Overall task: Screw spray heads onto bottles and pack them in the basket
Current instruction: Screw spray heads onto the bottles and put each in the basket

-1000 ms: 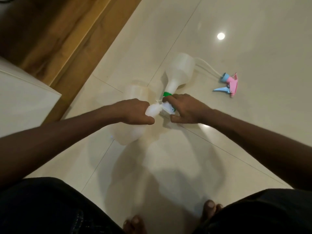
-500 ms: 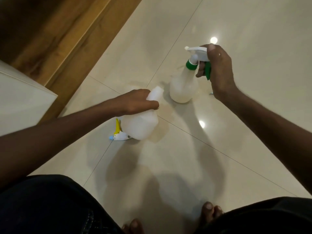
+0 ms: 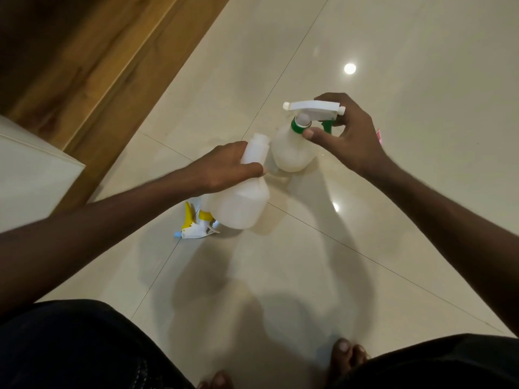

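A glossy cream tiled floor (image 3: 393,248) fills most of the view, seen from above by a person whose dark-trousered knees sit at the bottom edge. A wooden panel (image 3: 92,66) runs diagonally across the 10 o'clock corner, with a pale cabinet corner (image 3: 31,169) at 9 o'clock.

Near the centre, the left hand (image 3: 224,167) is wrapped around the neck of an open white plastic bottle (image 3: 238,200); it has no spray head, and its bare threaded mouth tilts toward 1 o'clock. Whether its base touches the floor cannot be told.

Just beside it, toward 1 o'clock, stands a second white bottle (image 3: 292,150) fitted with a white spray head with a green collar and trigger (image 3: 314,110). The right hand (image 3: 351,130) curls over that spray head, thumb pressed at the green collar and fingers behind the trigger.

On the floor at 7 o'clock from the open bottle, partly hidden behind it, lies a loose white spray head with a yellow trigger (image 3: 196,226).

A sliver of something pink (image 3: 379,136) shows past the right hand at 3 o'clock. Bare toes (image 3: 348,355) show at 6 o'clock.
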